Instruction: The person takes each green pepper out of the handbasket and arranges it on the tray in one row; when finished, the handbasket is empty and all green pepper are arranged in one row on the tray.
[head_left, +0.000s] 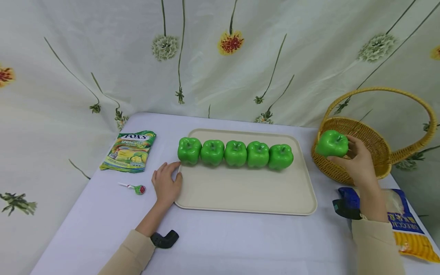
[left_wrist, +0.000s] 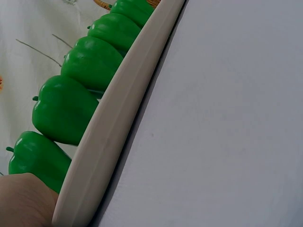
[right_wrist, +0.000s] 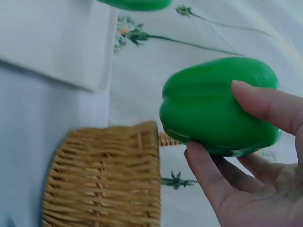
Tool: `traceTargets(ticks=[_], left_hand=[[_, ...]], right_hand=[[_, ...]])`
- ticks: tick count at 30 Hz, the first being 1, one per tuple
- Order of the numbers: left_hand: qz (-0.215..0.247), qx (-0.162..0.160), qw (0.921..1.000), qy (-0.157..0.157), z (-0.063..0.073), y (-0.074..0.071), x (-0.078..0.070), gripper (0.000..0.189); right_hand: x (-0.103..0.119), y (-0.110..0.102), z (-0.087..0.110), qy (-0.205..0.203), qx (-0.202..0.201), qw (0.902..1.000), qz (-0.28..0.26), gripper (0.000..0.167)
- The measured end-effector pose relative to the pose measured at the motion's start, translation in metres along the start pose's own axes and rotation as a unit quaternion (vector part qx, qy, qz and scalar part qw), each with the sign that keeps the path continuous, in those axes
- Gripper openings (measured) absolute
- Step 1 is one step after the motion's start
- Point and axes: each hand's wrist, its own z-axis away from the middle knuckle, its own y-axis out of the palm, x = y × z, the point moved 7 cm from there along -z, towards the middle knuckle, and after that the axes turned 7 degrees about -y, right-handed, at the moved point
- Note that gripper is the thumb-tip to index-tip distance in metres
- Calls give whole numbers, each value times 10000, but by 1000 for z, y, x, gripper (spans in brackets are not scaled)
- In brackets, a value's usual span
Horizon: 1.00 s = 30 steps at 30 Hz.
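My right hand grips a green bell pepper between thumb and fingers, up over the left side of the wicker basket. In the right wrist view, the thumb lies on one side of this pepper and the fingers on the other. Several more green bell peppers stand in a row along the far part of a beige tray. My left hand rests against the tray's left edge, just nearer than the leftmost pepper; the left wrist view shows only a little of it.
Left of the tray lie a green-and-yellow FOX'S candy bag and a wrapped lollipop. The basket's tall handle arches up at the right. A blue-and-yellow bag lies under the right forearm. Behind the table hangs a flowered cloth.
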Motion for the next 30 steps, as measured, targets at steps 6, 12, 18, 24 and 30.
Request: traceTargets(ticks=[6, 12, 18, 24, 30], left_hand=[[-2, -9, 10000, -8, 0, 1, 2, 35], [-1, 23, 10000, 2, 1, 2, 1, 34], [14, 19, 10000, 18, 0, 3, 0, 34], [-2, 43, 10000, 5, 1, 3, 0, 34], [-22, 68, 10000, -26, -1, 3, 2, 35]], right_hand=[[3, 31, 2, -657, 655, 9954, 224, 89], [-1, 53, 1, -904, 1093, 9895, 268, 84], [-6, 65, -5, -888, 1410, 9857, 255, 82], [-11, 71, -9, -675, 1720, 9826, 187, 85], [-10, 75, -10, -694, 1885, 9795, -113, 88]])
